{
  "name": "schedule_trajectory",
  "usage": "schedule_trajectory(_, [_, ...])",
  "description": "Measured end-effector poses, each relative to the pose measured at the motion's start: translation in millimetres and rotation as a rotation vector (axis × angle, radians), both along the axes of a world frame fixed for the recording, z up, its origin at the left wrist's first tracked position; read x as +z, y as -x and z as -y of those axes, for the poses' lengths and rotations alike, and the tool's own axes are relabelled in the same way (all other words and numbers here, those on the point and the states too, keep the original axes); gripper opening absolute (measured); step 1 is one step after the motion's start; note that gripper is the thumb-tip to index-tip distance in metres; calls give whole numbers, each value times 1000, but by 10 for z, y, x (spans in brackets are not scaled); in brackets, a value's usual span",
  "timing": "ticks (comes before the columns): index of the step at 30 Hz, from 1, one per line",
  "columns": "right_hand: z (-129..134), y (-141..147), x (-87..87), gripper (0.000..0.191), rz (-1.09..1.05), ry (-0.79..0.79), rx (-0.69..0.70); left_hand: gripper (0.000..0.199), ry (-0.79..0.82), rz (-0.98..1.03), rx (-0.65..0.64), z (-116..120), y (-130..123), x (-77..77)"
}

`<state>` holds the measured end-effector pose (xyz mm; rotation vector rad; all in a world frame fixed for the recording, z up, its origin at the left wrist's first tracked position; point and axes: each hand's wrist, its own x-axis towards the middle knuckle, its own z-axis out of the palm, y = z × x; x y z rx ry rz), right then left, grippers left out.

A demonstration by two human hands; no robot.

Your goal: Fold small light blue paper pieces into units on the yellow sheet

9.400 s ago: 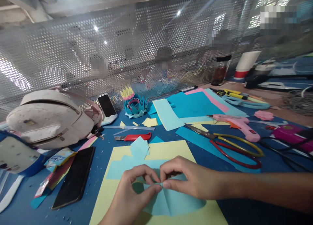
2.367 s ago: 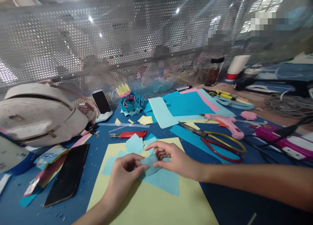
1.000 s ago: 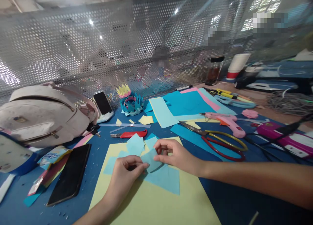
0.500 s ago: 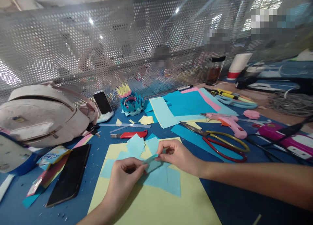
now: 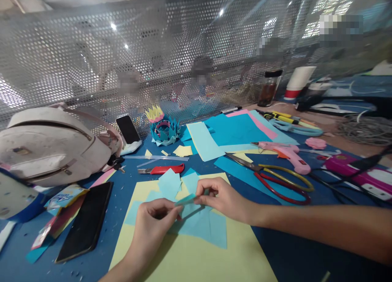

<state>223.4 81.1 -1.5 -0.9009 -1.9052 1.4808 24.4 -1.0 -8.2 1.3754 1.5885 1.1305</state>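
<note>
Between my two hands is a small piece of light blue paper (image 5: pixel 185 200), narrow and seemingly folded. My left hand (image 5: pixel 157 223) pinches its left end, and my right hand (image 5: pixel 222 198) pinches its right end. Below them, light blue paper pieces (image 5: pixel 214 229) overlap on a large yellow sheet (image 5: pixel 239 255). One light blue square (image 5: pixel 170 183) lies just beyond my left hand. The fingertips partly hide the held paper.
Beyond the sheet lie a red cutter (image 5: pixel 168 169), scissors (image 5: pixel 283 182), a pink glue gun (image 5: pixel 292 156) and a layered paper flower (image 5: pixel 165 131). On the left are a dark phone (image 5: pixel 87 220) and a pale backpack (image 5: pixel 58 143). A magenta power strip (image 5: pixel 361 176) sits at right.
The held paper has tilted and now shows as a narrower strip. My left hand has shifted slightly left; both hands keep their pinch.
</note>
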Motion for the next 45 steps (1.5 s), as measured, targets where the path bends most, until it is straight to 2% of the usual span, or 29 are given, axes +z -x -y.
schedule_trajectory(9, [4, -11, 3, 32, 23, -53, 3, 31, -20, 16, 22, -3, 18, 8])
schedule_trajectory(18, [24, -12, 51, 31, -24, -5, 37, 31, -20, 50, 47, -13, 16, 15])
schedule_trajectory(23, [31, -20, 63, 28, -12, -39, 42, 32, -5, 65, 86, -17, 10, 35])
schedule_trajectory(37, [21, -26, 36, 29, 8, -84, 87, 32, -15, 80, 84, -16, 9, 42])
schedule_trajectory(45, [19, -29, 36, 23, -9, -78, 72, 30, -11, 92, 27, -13, 11, 20])
